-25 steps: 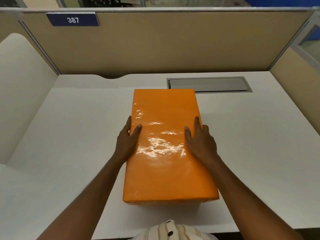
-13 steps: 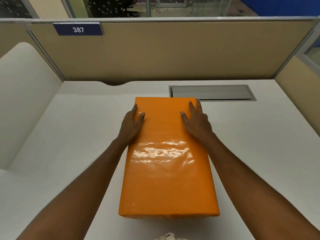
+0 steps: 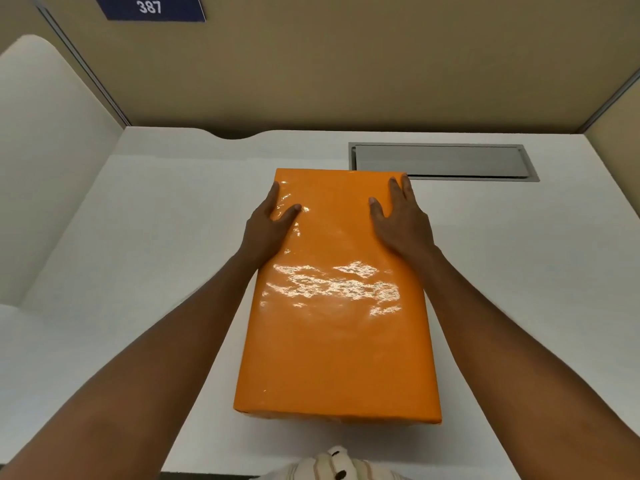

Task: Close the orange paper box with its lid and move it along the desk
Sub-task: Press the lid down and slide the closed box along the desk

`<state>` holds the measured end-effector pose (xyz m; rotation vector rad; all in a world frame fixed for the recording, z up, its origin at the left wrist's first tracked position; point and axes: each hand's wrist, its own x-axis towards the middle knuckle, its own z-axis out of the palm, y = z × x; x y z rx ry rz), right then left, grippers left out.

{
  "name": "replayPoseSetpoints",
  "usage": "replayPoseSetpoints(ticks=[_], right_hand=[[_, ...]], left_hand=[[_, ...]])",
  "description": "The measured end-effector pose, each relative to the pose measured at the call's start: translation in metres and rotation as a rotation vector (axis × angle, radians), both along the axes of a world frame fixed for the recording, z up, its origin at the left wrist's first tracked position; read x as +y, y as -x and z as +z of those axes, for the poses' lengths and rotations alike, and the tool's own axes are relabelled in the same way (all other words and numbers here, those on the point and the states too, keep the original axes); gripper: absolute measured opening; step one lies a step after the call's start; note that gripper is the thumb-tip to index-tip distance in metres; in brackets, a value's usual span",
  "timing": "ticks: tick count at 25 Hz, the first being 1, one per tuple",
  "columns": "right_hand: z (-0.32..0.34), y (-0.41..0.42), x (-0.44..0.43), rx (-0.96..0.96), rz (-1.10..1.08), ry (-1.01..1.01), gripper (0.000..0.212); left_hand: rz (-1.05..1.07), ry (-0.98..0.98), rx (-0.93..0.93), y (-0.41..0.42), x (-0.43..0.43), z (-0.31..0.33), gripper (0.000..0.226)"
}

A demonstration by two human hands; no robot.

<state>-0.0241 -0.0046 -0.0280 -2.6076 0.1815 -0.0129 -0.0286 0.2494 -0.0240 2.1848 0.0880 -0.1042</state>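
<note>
toward the far edge of the desk (image 3: 138, 271), at its middle, lies the orange paper box (image 3: 336, 341), its lid (image 3: 332, 244) already seated. left to right: the left hand (image 3: 268, 225) lies flat and open over the lid's left far edge, fingers down the side; the right hand (image 3: 401, 220) lies likewise on the right far edge. neither is clenched. the far right corner sits just beside the metal hatch (image 3: 440, 161). to slide it well, i'd press evenly with both palms, keep the lid square, and steer clear of that hatch.
</note>
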Motion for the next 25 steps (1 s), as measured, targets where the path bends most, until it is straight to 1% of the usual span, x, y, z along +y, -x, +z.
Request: replayPoseSetpoints(ticks=[4,6,8,10,12,14,16,18,20,22,25], right_hand=[[-0.002,-0.001,-0.002,0.009,0.019,-0.015,0.074],[0.001,-0.001,-0.002,0.043,0.024,-0.045,0.073],[0.008,0.001,-0.003,0.041,0.019,-0.135,0.071],[0.019,0.007,-0.006,-0.054,-0.066,-0.314,0.064],[0.028,0.025,-0.012,-0.202,-0.209,-0.420,0.054],[0.028,0.056,-0.021,-0.236,-0.273,-0.459,0.048],[0.020,0.100,-0.028,-0.150,-0.232,-0.542,0.044],[0.010,0.145,-0.031,-0.034,-0.194,-0.662,0.044],[0.001,0.179,-0.031,0.039,-0.163,-0.810,0.048],[-0.007,0.198,-0.031,0.084,-0.121,-0.981,0.051],[-0.013,0.211,-0.027,0.167,-0.098,-1.309,0.058]], left_hand=[[0.010,-0.025,-0.002,0.001,-0.001,0.000,0.073],[0.082,-0.089,-0.024,0.004,-0.003,0.003,0.075],[0.145,-0.152,-0.086,0.011,-0.004,0.008,0.074],[0.187,-0.144,-0.152,0.021,-0.004,0.018,0.066],[0.219,-0.109,-0.164,0.036,0.000,0.028,0.056],[0.262,-0.042,-0.146,0.063,0.009,0.034,0.047],[0.337,0.123,-0.089,0.101,0.020,0.034,0.040],[0.366,0.303,-0.015,0.143,0.029,0.031,0.036],[0.323,0.402,0.034,0.179,0.030,0.029,0.029],[0.281,0.432,0.069,0.203,0.025,0.025,0.026],[0.301,0.488,0.101,0.216,0.020,0.015,0.031]])
